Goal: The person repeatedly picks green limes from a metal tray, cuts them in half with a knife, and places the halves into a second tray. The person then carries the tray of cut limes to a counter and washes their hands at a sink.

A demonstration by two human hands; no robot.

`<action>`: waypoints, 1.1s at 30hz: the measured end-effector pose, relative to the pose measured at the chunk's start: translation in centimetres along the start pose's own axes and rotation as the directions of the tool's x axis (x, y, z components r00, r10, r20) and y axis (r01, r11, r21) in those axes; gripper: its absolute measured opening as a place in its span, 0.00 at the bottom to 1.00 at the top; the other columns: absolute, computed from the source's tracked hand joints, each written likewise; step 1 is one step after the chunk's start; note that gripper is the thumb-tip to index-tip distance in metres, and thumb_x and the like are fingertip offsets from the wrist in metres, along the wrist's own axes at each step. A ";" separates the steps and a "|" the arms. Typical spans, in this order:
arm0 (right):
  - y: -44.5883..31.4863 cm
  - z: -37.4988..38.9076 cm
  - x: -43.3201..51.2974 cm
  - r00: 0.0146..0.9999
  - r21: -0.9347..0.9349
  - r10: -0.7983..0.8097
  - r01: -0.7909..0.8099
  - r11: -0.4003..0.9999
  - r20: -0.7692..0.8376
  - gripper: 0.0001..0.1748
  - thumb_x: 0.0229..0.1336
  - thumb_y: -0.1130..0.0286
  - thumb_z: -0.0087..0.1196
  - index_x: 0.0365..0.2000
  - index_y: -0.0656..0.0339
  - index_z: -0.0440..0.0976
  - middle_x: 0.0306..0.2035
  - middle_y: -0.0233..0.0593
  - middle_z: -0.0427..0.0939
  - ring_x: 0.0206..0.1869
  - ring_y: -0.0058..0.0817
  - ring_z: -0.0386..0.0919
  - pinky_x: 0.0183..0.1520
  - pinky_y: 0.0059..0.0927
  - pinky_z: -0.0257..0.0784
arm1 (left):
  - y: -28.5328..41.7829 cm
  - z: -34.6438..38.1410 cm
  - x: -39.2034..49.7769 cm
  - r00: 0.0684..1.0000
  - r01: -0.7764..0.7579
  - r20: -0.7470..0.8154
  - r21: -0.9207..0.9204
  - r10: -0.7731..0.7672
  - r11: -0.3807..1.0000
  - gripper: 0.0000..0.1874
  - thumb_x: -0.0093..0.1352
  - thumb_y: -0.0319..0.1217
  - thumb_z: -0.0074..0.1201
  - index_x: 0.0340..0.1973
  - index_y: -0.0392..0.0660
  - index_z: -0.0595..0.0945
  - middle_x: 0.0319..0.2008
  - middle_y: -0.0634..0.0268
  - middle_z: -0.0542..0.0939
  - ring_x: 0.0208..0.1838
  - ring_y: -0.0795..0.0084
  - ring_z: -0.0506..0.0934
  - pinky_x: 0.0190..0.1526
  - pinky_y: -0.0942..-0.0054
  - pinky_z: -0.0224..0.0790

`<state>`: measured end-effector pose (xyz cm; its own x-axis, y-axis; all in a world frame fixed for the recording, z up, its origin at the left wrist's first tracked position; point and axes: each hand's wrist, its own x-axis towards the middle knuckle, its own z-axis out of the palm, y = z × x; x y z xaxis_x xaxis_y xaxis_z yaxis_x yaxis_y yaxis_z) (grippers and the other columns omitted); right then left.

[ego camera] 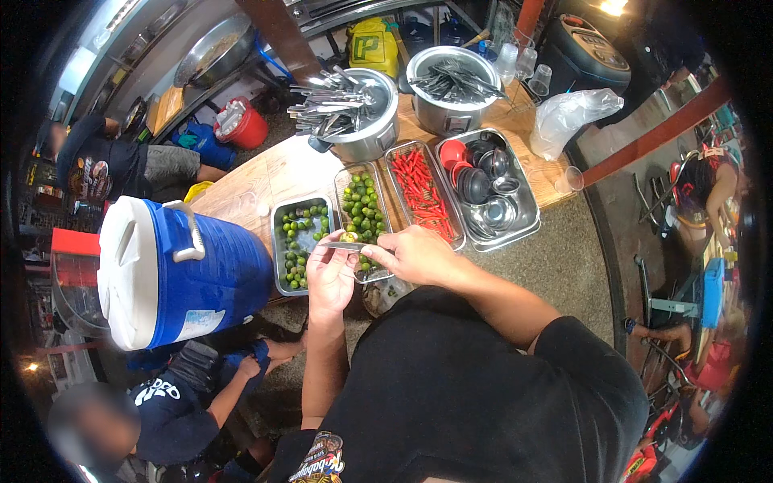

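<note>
My left hand (pixel 330 279) holds a small green citrus fruit (pixel 348 237) between its fingers; a pale patch shows on the fruit. My right hand (pixel 416 255) grips a knife, its blade (pixel 343 245) lying across the near side of the fruit. Both hands are above the near ends of two metal trays. The left tray (pixel 275 241) holds whole small green citrus fruits spread loosely. More of them are heaped in the middle tray (pixel 386 211). Red chili peppers (pixel 416 187) fill the tray to its right. The knife's handle is hidden in my right hand.
A tray (pixel 534 211) of small bowls, a pot (pixel 386 124) of cutlery and another pot (pixel 423 118) of utensils share the wooden table (pixel 256 181). A blue drink cooler (pixel 211 259) stands left, a plastic bag (pixel 564 121) right. People sit at the left.
</note>
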<state>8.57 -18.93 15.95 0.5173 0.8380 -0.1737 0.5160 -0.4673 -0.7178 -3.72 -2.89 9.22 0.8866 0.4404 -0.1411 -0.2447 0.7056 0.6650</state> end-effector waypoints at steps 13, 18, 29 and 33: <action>0.0 -0.6 0.9 0.998 -0.040 -0.033 0.030 0.999 -0.056 0.30 0.65 0.42 0.45 0.27 0.58 0.81 0.24 0.53 0.80 0.30 0.54 0.80 0.35 0.53 0.74 | 0.3 1.0 0.7 0.997 -0.069 0.043 0.022 0.068 0.997 0.13 0.71 0.21 0.53 0.52 0.33 0.76 0.44 0.55 0.82 0.43 0.69 0.81 0.47 0.73 0.75; -0.3 -0.7 1.1 0.985 -0.045 -0.110 0.105 0.993 -0.134 0.30 0.64 0.43 0.46 0.25 0.59 0.81 0.23 0.54 0.79 0.29 0.54 0.80 0.34 0.53 0.74 | 0.5 0.7 0.7 0.993 -0.097 0.072 0.037 0.094 0.995 0.14 0.73 0.22 0.51 0.53 0.35 0.75 0.47 0.53 0.81 0.46 0.67 0.80 0.51 0.71 0.74; -0.6 -0.9 2.0 0.984 0.026 -0.136 0.140 0.990 -0.115 0.30 0.65 0.43 0.46 0.25 0.60 0.80 0.22 0.54 0.78 0.29 0.55 0.79 0.35 0.53 0.74 | 0.3 0.4 0.7 0.983 -0.153 0.110 0.076 0.144 0.985 0.14 0.71 0.21 0.53 0.52 0.35 0.76 0.47 0.56 0.81 0.48 0.68 0.80 0.51 0.71 0.75; 0.0 -1.0 1.6 0.994 0.084 -0.100 0.104 0.991 -0.054 0.30 0.66 0.44 0.47 0.25 0.60 0.80 0.22 0.55 0.78 0.29 0.55 0.79 0.35 0.53 0.73 | 0.6 0.5 0.3 0.977 -0.162 0.155 0.092 0.146 0.983 0.14 0.71 0.21 0.53 0.53 0.35 0.76 0.47 0.56 0.81 0.48 0.68 0.80 0.52 0.72 0.75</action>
<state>10.11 -17.86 16.32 0.4994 0.8639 -0.0647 0.5080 -0.3525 -0.7859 -3.38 -2.56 9.92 0.8912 0.4476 0.0730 -0.3478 0.5712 0.7434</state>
